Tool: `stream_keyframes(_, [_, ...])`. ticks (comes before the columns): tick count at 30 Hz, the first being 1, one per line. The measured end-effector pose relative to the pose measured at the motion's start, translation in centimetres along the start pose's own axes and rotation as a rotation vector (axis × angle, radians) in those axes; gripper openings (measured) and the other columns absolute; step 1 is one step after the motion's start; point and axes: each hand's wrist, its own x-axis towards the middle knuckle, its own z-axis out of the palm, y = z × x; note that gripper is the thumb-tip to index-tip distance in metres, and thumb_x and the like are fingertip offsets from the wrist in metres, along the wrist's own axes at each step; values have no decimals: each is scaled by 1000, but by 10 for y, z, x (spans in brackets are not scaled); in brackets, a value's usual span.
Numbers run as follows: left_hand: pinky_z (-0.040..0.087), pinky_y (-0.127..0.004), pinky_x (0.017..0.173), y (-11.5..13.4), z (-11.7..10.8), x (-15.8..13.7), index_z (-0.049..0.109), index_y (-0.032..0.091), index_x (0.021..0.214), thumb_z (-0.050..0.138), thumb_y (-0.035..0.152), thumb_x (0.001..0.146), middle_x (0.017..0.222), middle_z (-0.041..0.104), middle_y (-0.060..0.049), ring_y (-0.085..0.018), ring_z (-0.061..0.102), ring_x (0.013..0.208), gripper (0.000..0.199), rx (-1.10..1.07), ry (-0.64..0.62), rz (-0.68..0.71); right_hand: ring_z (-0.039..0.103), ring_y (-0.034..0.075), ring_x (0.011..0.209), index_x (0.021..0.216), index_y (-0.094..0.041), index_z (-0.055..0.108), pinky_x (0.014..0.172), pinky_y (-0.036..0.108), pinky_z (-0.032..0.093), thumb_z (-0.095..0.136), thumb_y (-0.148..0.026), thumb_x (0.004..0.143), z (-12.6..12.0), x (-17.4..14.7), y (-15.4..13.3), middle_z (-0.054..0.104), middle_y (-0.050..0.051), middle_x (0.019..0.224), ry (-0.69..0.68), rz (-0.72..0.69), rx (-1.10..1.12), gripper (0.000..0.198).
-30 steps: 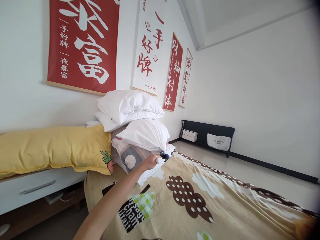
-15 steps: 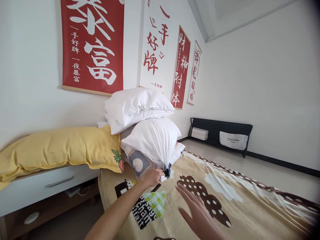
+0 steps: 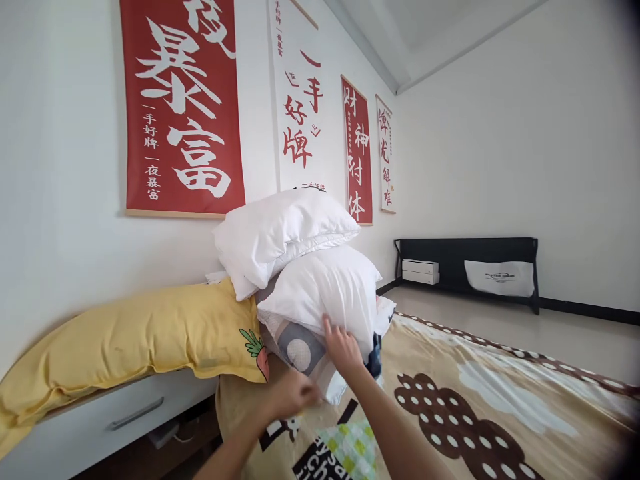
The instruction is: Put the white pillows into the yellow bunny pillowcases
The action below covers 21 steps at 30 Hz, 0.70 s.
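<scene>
A plump white pillow (image 3: 335, 280) lies on the stack by the wall, above a grey-patterned piece of bedding (image 3: 300, 347). My right hand (image 3: 344, 345) rests against the pillow's front face, index finger stretched out and nothing visible in its grasp. Lower and to the left, my left hand (image 3: 295, 395) is curled closed in front of the stack's lower corner. Motion blurs its fingers, and anything in them is hidden. Another white pillow (image 3: 285, 233) tops the pile. Dark blue fabric (image 3: 374, 357) shows at the right corner.
A long yellow pillow (image 3: 150, 333) lies on a white drawer cabinet (image 3: 130, 433) at left. The patterned beige blanket (image 3: 420, 353) spreads under the stack. A black low rack (image 3: 455, 253) stands along the far wall, and red and white scrolls (image 3: 185, 133) hang at left.
My left hand has left the dark corner of the bedding and moved down and left. My right hand has moved from above the blanket onto the white pillow. The view has shifted.
</scene>
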Motion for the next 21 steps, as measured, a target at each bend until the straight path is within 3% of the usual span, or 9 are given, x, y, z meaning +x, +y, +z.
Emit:
stream_keyframes(2, [46, -30, 61, 0, -55, 0, 67, 14, 67, 67, 32, 75, 58, 63, -4, -19, 59, 58, 20, -465, 439, -126, 64, 21, 92, 138, -11, 44, 75, 29, 50, 30, -1, 87, -3, 10, 11, 64, 17, 107, -34, 0, 4, 54])
stream_keyframes(3, [45, -29, 57, -2, -82, 3, 67, 14, 74, 65, 34, 78, 59, 63, -4, -18, 58, 56, 21, -549, 579, -144, 65, 20, 90, 131, -11, 50, 72, 27, 50, 31, 1, 85, -5, 14, 16, 64, 16, 107, -50, -11, 5, 51])
stream_keyframes(5, [47, -26, 61, -10, -128, 17, 62, 15, 86, 61, 28, 82, 72, 65, -3, -15, 61, 65, 14, -662, 776, -147, 65, 19, 87, 119, -12, 58, 69, 25, 49, 34, 3, 82, -10, 17, 25, 63, 15, 107, -82, -51, 7, 46])
stream_keyframes(7, [49, -26, 71, -21, -159, 34, 56, 17, 91, 58, 23, 85, 81, 63, -3, -13, 61, 73, 9, -776, 908, -136, 65, 19, 86, 111, -11, 61, 68, 25, 48, 37, 5, 80, -12, 12, 33, 62, 14, 107, -110, -105, 2, 43])
stream_keyframes(11, [48, -29, 83, -31, -187, 70, 50, 17, 99, 54, 27, 91, 93, 61, -6, -14, 60, 90, 13, -936, 1044, -110, 66, 20, 83, 112, -11, 61, 64, 24, 48, 40, 6, 78, -12, -15, 48, 63, 15, 105, -176, -193, -30, 43])
stream_keyframes(14, [49, -34, 84, -21, -200, 91, 52, 16, 104, 48, 40, 94, 102, 61, -10, -20, 58, 100, 26, -974, 1060, -50, 66, 21, 82, 126, -11, 55, 64, 25, 48, 40, 2, 80, -12, -31, 55, 61, 16, 112, -195, -210, -57, 50])
stream_keyframes(19, [47, -36, 81, 23, -225, 114, 49, 14, 107, 49, 30, 93, 106, 60, -12, -24, 54, 105, 21, -859, 1175, -1, 64, 20, 89, 138, -17, 47, 68, 26, 47, 33, 0, 82, -25, -42, 62, 61, 12, 115, -158, -274, -9, 60])
stream_keyframes(21, [46, -33, 82, 51, -229, 124, 51, 12, 106, 53, 25, 90, 104, 60, -11, -22, 54, 103, 21, -764, 1144, 69, 61, 20, 94, 136, -23, 50, 76, 28, 48, 34, -3, 84, -38, -47, 70, 62, 9, 112, -134, -286, 102, 58])
